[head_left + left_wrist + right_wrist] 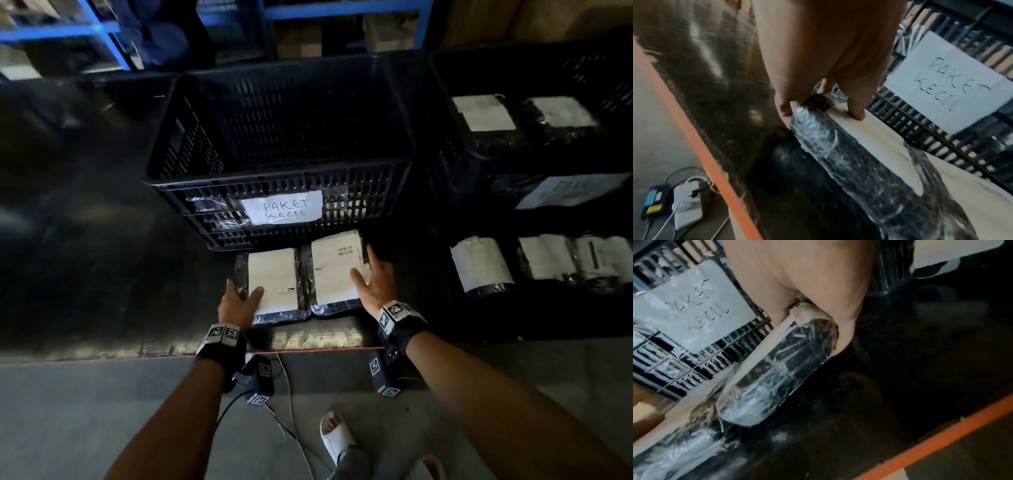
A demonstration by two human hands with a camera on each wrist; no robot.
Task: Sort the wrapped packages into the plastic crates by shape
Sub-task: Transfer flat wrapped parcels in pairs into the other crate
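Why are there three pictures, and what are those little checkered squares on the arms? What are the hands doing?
No robot here, just a person wearing three cameras. The big picture comes from a camera on the head, looking down. The other two come from cameras strapped to the wrists; the checkered squares sit on those wrist straps.

On the dark floor lie two flat packages wrapped in shiny plastic, side by side. The left hand grips the near corner of the left package, thumb on top. The right hand grips the outer edge of the right package. Behind them stands a black crate with a paper sign reading "PAKET KECIL". More packages lie to the right.
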